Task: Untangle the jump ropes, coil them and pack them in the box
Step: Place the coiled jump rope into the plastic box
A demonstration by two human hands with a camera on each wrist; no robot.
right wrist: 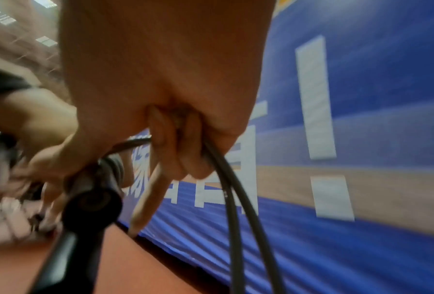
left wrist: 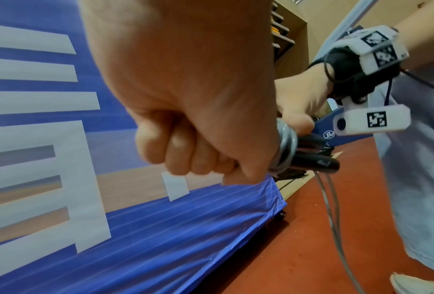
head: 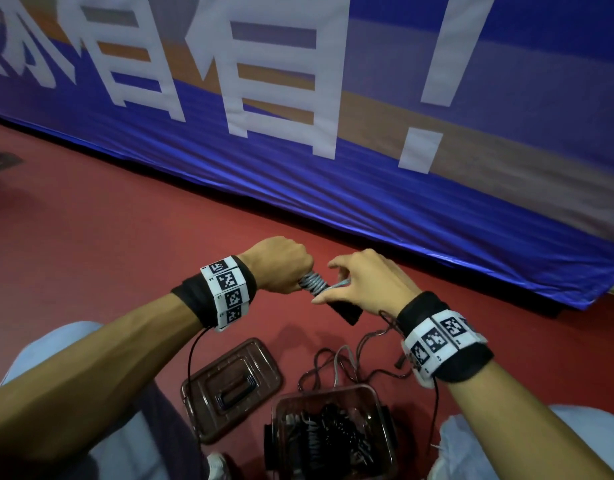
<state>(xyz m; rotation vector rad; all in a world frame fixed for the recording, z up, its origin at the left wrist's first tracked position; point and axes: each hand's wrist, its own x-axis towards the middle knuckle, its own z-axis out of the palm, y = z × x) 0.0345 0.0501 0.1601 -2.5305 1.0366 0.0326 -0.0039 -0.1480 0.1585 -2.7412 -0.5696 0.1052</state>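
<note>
The rope (head: 312, 283) is thin, light and limp, and probably slick in its coating; wound turns may spring loose if tension drops. The black handles (head: 345, 311) are the stiff parts, so take hold there and keep a finger on the last turn.

Your left hand (head: 281, 265) is fisted round one end of the handles, with the grey coil just beside its fingers. Your right hand (head: 364, 282) is half closed: thumb and forefinger pinch the rope's free run just beside the coil, other fingers lying along the handles. From the right wrist view, the cord (right wrist: 226, 179) passes through its curled fingers and hangs down.

Slack trails to the floor below your right wrist. The box (head: 333, 431), below both hands, already holds wound ropes; its lid (head: 229, 386) lies under your left forearm.
</note>
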